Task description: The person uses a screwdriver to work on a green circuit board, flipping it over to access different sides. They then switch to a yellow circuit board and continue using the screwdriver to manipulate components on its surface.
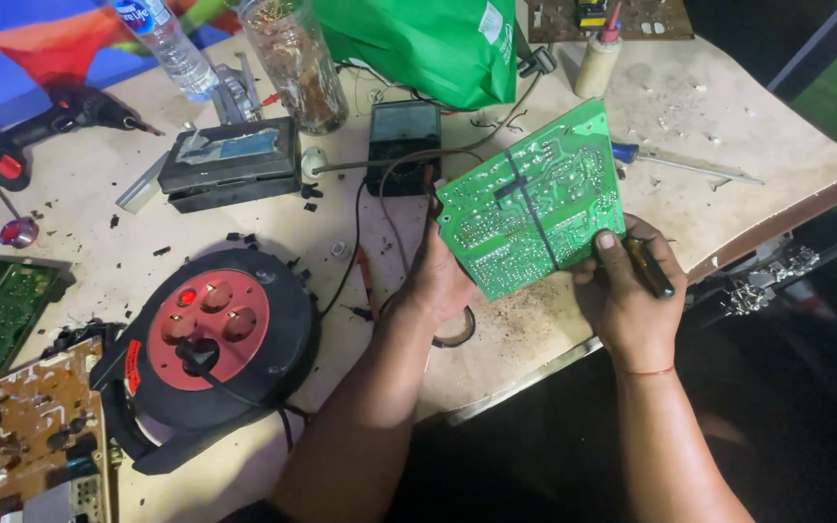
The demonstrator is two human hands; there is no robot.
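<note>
A pale, stained surface [728, 116] with a worn wooden edge filled the view under dim light; beyond its right edge the floor [806, 407] lay in darkness.

Single head view, looking steeply down from above the near edge of the tabletop [728, 126]. Close range: green circuit board [531, 199] sits just right of frame centre, red cable reel [215, 334] lower left of it.

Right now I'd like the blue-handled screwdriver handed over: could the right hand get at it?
Probably not freely: the right hand grips the green circuit board and a dark tool. The screwdriver lies uncovered just beyond the board.
</note>
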